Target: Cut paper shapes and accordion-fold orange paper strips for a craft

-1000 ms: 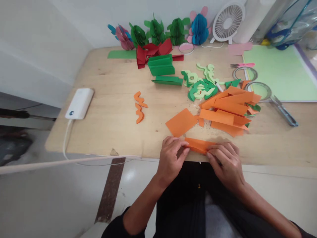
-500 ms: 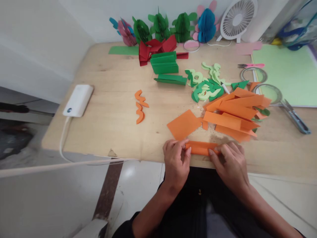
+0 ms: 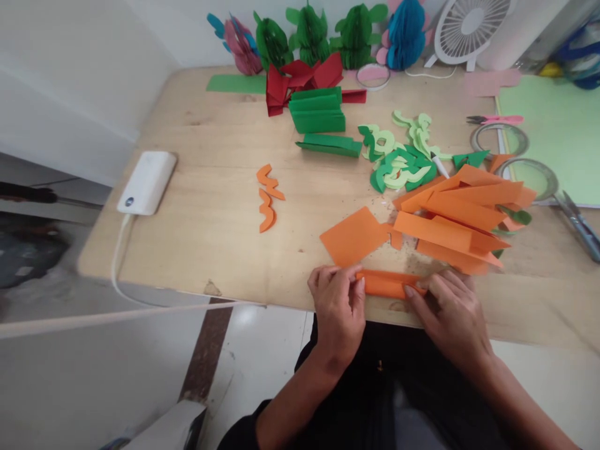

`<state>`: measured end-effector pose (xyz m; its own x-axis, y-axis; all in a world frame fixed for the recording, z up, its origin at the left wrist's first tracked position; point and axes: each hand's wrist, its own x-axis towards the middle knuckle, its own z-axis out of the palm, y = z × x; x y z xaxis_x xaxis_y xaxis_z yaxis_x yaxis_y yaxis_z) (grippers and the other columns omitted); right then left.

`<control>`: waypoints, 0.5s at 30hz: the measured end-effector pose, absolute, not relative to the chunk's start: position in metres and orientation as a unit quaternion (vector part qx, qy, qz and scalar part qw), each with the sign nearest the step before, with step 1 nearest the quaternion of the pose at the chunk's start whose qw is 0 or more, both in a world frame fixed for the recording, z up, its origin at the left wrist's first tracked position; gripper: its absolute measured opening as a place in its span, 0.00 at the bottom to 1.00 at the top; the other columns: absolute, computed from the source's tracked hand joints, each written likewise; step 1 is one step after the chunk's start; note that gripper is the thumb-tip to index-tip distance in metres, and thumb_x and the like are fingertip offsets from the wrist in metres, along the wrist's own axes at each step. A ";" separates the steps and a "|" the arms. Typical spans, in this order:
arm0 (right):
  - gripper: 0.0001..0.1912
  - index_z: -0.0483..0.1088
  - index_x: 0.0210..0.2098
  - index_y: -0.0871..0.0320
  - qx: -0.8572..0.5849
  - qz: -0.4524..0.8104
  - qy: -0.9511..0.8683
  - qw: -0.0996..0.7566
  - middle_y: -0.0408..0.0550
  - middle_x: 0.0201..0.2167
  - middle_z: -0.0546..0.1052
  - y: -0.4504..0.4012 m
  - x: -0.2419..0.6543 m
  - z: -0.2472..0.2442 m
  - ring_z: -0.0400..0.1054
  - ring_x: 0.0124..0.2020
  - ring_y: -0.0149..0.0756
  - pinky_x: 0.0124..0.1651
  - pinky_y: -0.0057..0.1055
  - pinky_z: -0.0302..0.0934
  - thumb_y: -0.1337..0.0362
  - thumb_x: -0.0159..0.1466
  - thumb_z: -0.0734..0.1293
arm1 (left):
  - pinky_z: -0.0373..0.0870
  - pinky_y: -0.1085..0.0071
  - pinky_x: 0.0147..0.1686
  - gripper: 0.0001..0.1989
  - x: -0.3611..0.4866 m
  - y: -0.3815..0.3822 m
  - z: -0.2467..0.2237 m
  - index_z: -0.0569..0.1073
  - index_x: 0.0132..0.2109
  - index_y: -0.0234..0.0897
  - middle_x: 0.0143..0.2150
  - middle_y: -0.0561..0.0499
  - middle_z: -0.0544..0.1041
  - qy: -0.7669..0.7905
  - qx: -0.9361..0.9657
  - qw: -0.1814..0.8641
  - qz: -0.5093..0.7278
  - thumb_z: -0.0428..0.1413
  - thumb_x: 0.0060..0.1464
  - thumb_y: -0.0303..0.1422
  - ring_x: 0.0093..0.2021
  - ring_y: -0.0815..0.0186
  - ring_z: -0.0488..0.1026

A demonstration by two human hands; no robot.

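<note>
A strip of folded orange paper [image 3: 387, 284] lies at the table's front edge, held at both ends. My left hand [image 3: 340, 306] pinches its left end between thumb and fingers. At the other end my right hand [image 3: 452, 309] grips the paper, thumb in front. Just beyond the strip lies a flat orange paper piece [image 3: 352, 236], with a small orange offcut [image 3: 396, 236] at its right. Farther right, a pile of folded orange papers [image 3: 457, 231] spreads out near my right hand.
Orange scalloped cutouts [image 3: 267, 211] lie mid-table. Behind are folded green papers [image 3: 319, 112], red paper [image 3: 304, 75], green curly cutouts [image 3: 403, 165] and honeycomb paper figures [image 3: 309, 37]. Tape rolls [image 3: 553, 178] and scissors [image 3: 581, 228] sit right; a power bank [image 3: 149, 181] stays left.
The view has shifted slightly, moving the right-hand objects farther right in the picture. Both hands keep their hold on the folded orange paper.
</note>
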<state>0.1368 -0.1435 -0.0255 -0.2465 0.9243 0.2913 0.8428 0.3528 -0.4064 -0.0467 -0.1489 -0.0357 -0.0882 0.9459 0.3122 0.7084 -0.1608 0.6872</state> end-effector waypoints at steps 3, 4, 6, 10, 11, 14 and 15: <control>0.12 0.64 0.26 0.56 -0.563 0.088 -0.789 0.230 0.40 0.19 0.67 -0.140 0.136 -0.024 0.61 0.24 0.33 0.35 0.33 0.52 0.62 0.66 0.63 | 0.66 0.59 0.46 0.08 -0.047 -0.148 -0.035 0.70 0.45 0.39 0.33 0.51 0.73 0.634 0.657 0.151 0.379 0.53 0.59 0.27 0.37 0.63 0.69; 0.12 0.64 0.26 0.56 -0.562 0.091 -0.791 0.224 0.40 0.19 0.67 -0.138 0.136 -0.023 0.62 0.24 0.33 0.36 0.33 0.52 0.61 0.66 0.62 | 0.66 0.59 0.46 0.08 -0.048 -0.149 -0.035 0.70 0.46 0.39 0.34 0.50 0.74 0.633 0.659 0.147 0.379 0.53 0.59 0.27 0.37 0.63 0.69; 0.13 0.64 0.26 0.55 -0.560 0.093 -0.794 0.216 0.40 0.19 0.68 -0.136 0.135 -0.022 0.62 0.24 0.33 0.36 0.33 0.52 0.61 0.66 0.62 | 0.68 0.58 0.47 0.11 -0.050 -0.154 -0.036 0.69 0.48 0.37 0.38 0.47 0.75 0.620 0.670 0.127 0.389 0.53 0.58 0.26 0.41 0.62 0.70; 0.13 0.64 0.25 0.56 -0.557 0.095 -0.797 0.215 0.41 0.19 0.68 -0.135 0.135 -0.021 0.63 0.24 0.34 0.36 0.33 0.52 0.61 0.66 0.62 | 0.66 0.54 0.54 0.17 -0.056 -0.172 -0.042 0.70 0.52 0.34 0.51 0.40 0.75 0.513 0.763 0.054 0.391 0.53 0.56 0.24 0.58 0.54 0.66; 0.13 0.64 0.25 0.56 -0.558 0.096 -0.796 0.216 0.41 0.19 0.68 -0.135 0.135 -0.021 0.63 0.25 0.34 0.35 0.33 0.52 0.62 0.66 0.62 | 0.63 0.53 0.56 0.17 -0.057 -0.177 -0.044 0.71 0.53 0.35 0.52 0.41 0.75 0.478 0.797 0.044 0.365 0.53 0.56 0.25 0.61 0.54 0.64; 0.13 0.64 0.25 0.56 -0.563 0.091 -0.793 0.214 0.42 0.20 0.69 -0.134 0.135 -0.022 0.63 0.25 0.34 0.35 0.33 0.52 0.62 0.66 0.62 | 0.54 0.51 0.63 0.19 -0.061 -0.187 -0.052 0.71 0.55 0.36 0.57 0.45 0.73 0.435 0.859 0.030 0.270 0.55 0.57 0.31 0.65 0.54 0.59; 0.14 0.64 0.24 0.56 -0.564 0.086 -0.794 0.211 0.41 0.19 0.68 -0.134 0.134 -0.022 0.63 0.24 0.34 0.35 0.34 0.52 0.61 0.66 0.62 | 0.52 0.51 0.65 0.20 -0.061 -0.189 -0.054 0.70 0.56 0.36 0.59 0.45 0.72 0.436 0.865 0.027 0.247 0.55 0.57 0.34 0.66 0.54 0.57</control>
